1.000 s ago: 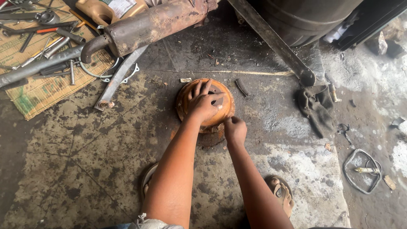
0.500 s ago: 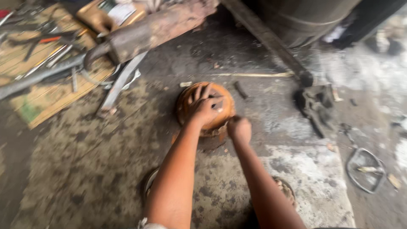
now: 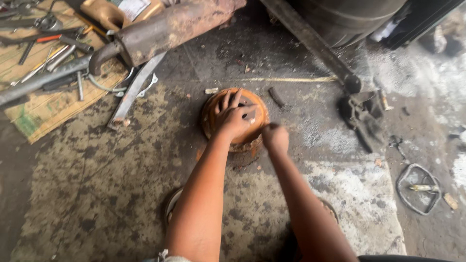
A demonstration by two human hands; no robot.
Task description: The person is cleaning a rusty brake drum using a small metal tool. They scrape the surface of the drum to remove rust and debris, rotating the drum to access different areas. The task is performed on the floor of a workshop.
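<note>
A rusty orange round metal drum (image 3: 212, 109) lies on the stained concrete floor in the middle of the view. My left hand (image 3: 234, 118) rests flat on top of it with the fingers spread, pressing down. My right hand (image 3: 275, 137) is closed into a fist at the drum's near right edge; it is blurred, and I cannot tell whether it grips anything. Both forearms reach forward from the bottom of the view.
A rusty exhaust pipe (image 3: 165, 29) and a flat metal bar (image 3: 133, 92) lie at upper left beside a cardboard sheet (image 3: 43, 109) strewn with several hand tools. A dark steel beam (image 3: 310, 39) runs diagonally at upper right. A wire ring (image 3: 416, 189) lies at right.
My right hand has shifted slightly right and up along the drum's edge and is now blurred. My left hand stays on top of the drum.
</note>
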